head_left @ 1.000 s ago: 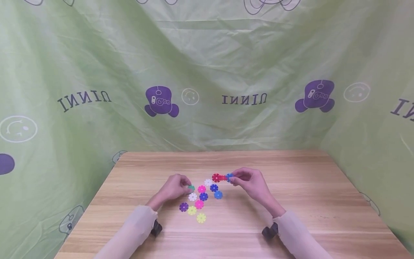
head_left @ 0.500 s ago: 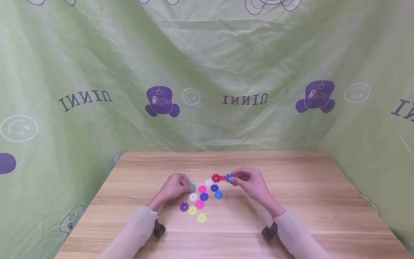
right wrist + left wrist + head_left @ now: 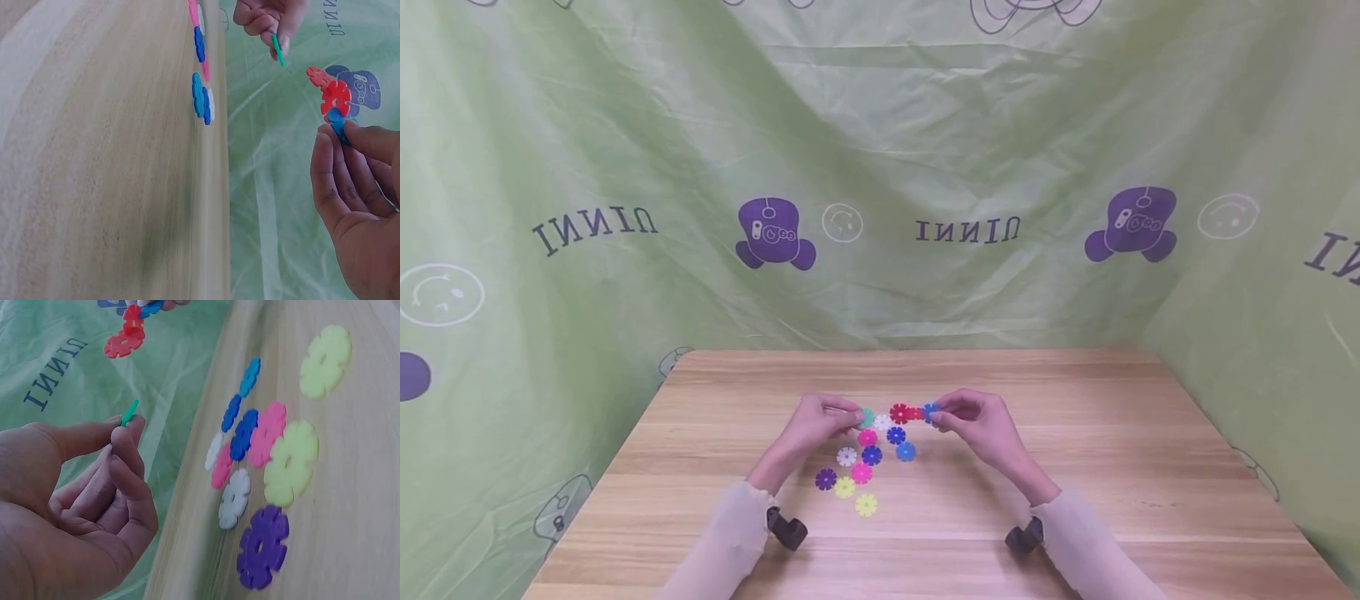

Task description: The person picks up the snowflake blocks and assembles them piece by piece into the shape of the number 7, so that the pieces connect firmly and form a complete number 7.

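Note:
Thumb and fingertips of my left hand [image 3: 812, 427] pinch a green snowflake disc [image 3: 130, 413], seen nearly edge-on in the left wrist view. My right hand [image 3: 983, 427] pinches the blue disc [image 3: 337, 124] at the near end of a short joined chain. Two red discs, an outer one [image 3: 900, 413] and a middle one [image 3: 336, 98], stick out from that blue disc towards the left hand. Both hands are raised over the table, and a small gap separates the green disc from the outer red one.
Loose snowflake discs lie flat on the wooden table [image 3: 1075, 467] below the hands: purple [image 3: 826, 479], yellow [image 3: 866, 505], pink [image 3: 862, 473], white [image 3: 847, 456] and several blue ones [image 3: 896, 435]. A green printed curtain [image 3: 880, 283] hangs behind the table.
My left hand has lifted the green disc and carried it rightwards and away from me, closer to the red end of the chain. The right hand has stayed nearly still.

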`<state>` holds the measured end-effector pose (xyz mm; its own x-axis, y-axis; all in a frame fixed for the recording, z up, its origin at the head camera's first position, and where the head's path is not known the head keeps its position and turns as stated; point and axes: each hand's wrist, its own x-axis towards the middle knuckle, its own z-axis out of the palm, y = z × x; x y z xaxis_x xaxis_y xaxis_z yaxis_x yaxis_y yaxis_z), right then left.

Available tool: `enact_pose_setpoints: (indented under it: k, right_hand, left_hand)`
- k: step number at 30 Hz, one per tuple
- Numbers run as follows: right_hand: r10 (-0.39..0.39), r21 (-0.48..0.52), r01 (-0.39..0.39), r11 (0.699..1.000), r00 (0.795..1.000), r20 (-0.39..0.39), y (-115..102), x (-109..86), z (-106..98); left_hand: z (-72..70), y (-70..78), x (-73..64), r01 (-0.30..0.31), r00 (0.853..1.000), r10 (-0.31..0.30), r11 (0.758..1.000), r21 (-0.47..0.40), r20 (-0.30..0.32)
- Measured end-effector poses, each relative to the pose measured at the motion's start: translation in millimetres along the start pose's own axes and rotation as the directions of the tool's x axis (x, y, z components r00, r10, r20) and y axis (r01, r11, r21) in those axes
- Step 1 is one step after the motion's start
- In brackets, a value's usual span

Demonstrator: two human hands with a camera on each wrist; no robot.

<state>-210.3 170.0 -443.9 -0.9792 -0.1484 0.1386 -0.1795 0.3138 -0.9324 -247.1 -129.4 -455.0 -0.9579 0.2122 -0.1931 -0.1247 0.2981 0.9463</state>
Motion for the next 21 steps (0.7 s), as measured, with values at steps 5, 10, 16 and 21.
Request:
enact_pose_setpoints:
  k: [5,10,16,21]
  right_hand:
    - [-0.006,0.013,0.006,1.0,1.0,0.012,0.0,-0.2,1.5]
    - [-0.022,0.008,0.022,1.0,1.0,0.016,1.4,0.2,1.8]
    - [-0.032,-0.001,0.032,0.999,0.999,0.02,1.4,-0.2,2.1]
    - [-0.026,0.0,0.026,1.0,0.999,0.022,1.6,-0.7,3.1]
  left_hand:
    - [4.4,2.1,-0.4,-0.005,1.0,0.005,1.0,-0.031,-0.001]
    - [7.1,2.1,-1.0,-0.011,1.0,0.01,0.998,-0.066,-0.018]
    - [14.3,4.7,-2.7,-0.01,0.999,0.017,0.981,-0.192,0.033]
    - [18.8,8.4,-4.1,0.021,0.999,-0.013,0.965,-0.261,0.033]
